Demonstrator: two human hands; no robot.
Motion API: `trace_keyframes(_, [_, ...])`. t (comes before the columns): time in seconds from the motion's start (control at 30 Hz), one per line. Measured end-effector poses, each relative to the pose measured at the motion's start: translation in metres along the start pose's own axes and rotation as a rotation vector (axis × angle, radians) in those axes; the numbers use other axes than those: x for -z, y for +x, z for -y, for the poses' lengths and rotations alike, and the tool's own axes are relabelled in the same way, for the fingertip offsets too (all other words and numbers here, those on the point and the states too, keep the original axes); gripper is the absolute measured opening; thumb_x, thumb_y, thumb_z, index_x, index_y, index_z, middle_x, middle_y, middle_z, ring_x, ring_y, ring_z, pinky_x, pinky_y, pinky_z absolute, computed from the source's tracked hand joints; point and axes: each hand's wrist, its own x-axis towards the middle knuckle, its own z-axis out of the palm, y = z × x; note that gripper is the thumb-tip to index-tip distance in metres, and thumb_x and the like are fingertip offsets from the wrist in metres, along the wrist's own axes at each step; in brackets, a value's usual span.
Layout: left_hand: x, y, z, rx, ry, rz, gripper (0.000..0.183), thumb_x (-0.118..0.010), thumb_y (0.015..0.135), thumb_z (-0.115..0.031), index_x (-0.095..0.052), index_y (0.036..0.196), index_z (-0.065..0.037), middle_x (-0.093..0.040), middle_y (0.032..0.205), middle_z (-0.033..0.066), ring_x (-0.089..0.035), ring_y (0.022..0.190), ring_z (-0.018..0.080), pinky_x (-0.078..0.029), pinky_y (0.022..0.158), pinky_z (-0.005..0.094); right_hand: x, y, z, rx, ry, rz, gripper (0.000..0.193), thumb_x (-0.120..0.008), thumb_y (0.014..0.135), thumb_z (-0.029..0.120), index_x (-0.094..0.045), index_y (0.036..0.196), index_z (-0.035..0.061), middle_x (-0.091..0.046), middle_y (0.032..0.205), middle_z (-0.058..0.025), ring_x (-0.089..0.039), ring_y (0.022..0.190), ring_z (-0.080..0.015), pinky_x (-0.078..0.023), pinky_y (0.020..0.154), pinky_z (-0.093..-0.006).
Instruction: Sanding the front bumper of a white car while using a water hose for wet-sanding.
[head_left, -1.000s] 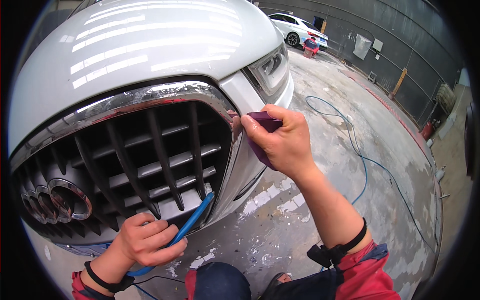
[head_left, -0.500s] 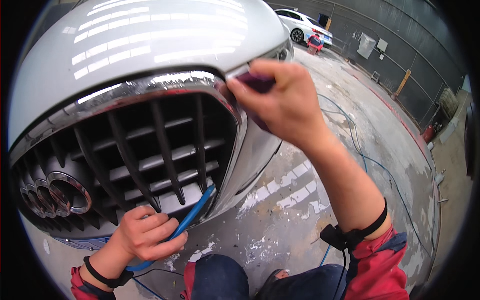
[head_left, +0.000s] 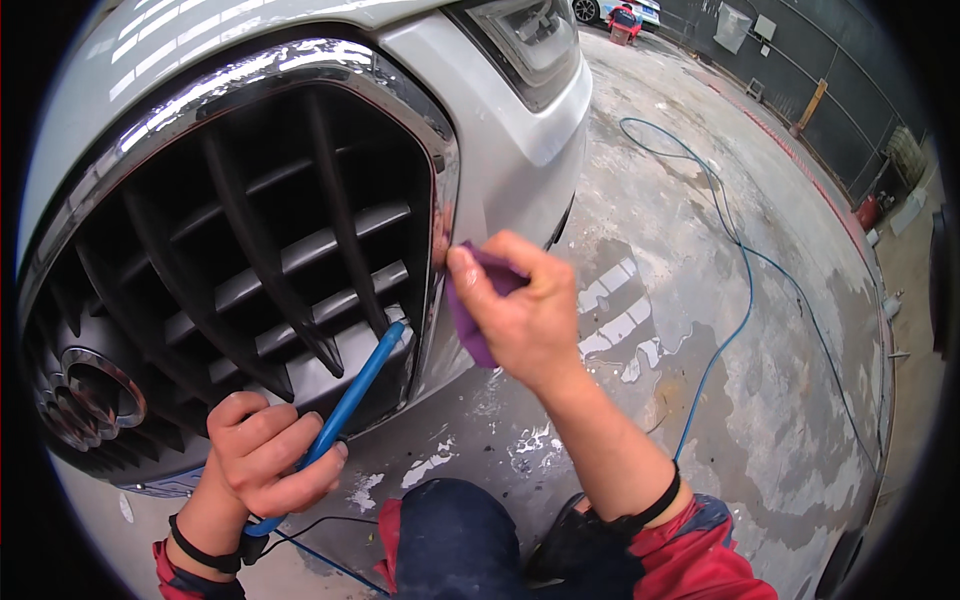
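The dark front grille (head_left: 285, 255) of a silver-white car fills the left side, framed by a chrome surround (head_left: 190, 105). My right hand (head_left: 525, 310) pinches a thin, bent purple sheet (head_left: 470, 340); whether it is cloth or abrasive paper I cannot tell. Its fingertips are at the right edge of the surround. Lower left, my left hand (head_left: 270, 460) is closed around a blue hose (head_left: 358, 385). The upper end of the hose points at the grille's lower right corner. Part of the hose is hidden by the fingers.
A headlight (head_left: 525, 45) sits above the bumper (head_left: 510, 160). A thin blue hose (head_left: 750, 285) snakes over the wet, stained concrete floor (head_left: 640, 440). Another person (head_left: 624, 20) crouches far off by a white car (head_left: 645, 12). A dark wall (head_left: 800, 60) runs along the right.
My right hand has moved down from the grille's upper right corner along its right edge with the purple sheet. The view has tilted down; my left hand still grips the blue hose.
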Motion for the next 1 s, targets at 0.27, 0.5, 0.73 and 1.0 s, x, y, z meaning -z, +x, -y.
trace_keyframes(0.27, [0.006,0.003,-0.008,0.050,0.039,0.079,0.014,-0.066,0.090,-0.018,-0.072,0.103,-0.021,-0.069,0.094,0.0077,-0.063,0.079,0.0216,-0.046,0.071,0.0370,-0.008,-0.093,-0.108,-0.387,0.280,-0.573,0.027,-0.080,0.097,0.028,-0.071,0.095,0.0033,-0.070,0.081,-0.0017,-0.064,0.073,-0.0102,-0.053,0.067,-0.0302])
trace_keyframes(0.5, [0.007,0.005,-0.015,0.056,0.043,0.213,0.013,-0.064,0.097,-0.020,-0.070,0.108,-0.018,-0.067,0.099,0.0127,-0.063,0.081,0.0271,-0.048,0.070,0.0416,0.003,-0.119,-0.162,-0.502,0.270,-0.640,0.022,-0.073,0.098,0.008,-0.058,0.112,0.0003,-0.072,0.109,-0.0103,-0.068,0.101,-0.0153,-0.055,0.085,-0.0311])
trace_keyframes(0.73, [0.008,0.003,-0.013,0.039,0.050,0.220,0.017,-0.062,0.105,-0.029,-0.065,0.118,-0.019,-0.065,0.102,0.0131,-0.062,0.082,0.0269,-0.049,0.070,0.0412,-0.056,-0.140,-0.133,0.289,0.011,-0.444,0.032,-0.065,0.090,-0.007,-0.048,0.115,0.0062,-0.052,0.155,-0.0317,-0.056,0.141,-0.0450,-0.042,0.114,-0.0497])
trace_keyframes(1.0, [-0.004,0.021,-0.003,0.001,-0.005,0.182,0.026,-0.055,0.110,-0.039,-0.058,0.124,-0.017,-0.061,0.110,0.0147,-0.063,0.085,0.0281,-0.050,0.070,0.0423,-0.109,-0.161,-0.108,0.156,-0.086,-0.210,0.076,-0.066,0.086,-0.002,-0.046,0.159,0.0016,-0.041,0.167,-0.0216,-0.037,0.157,-0.0395,-0.019,0.128,-0.0573])
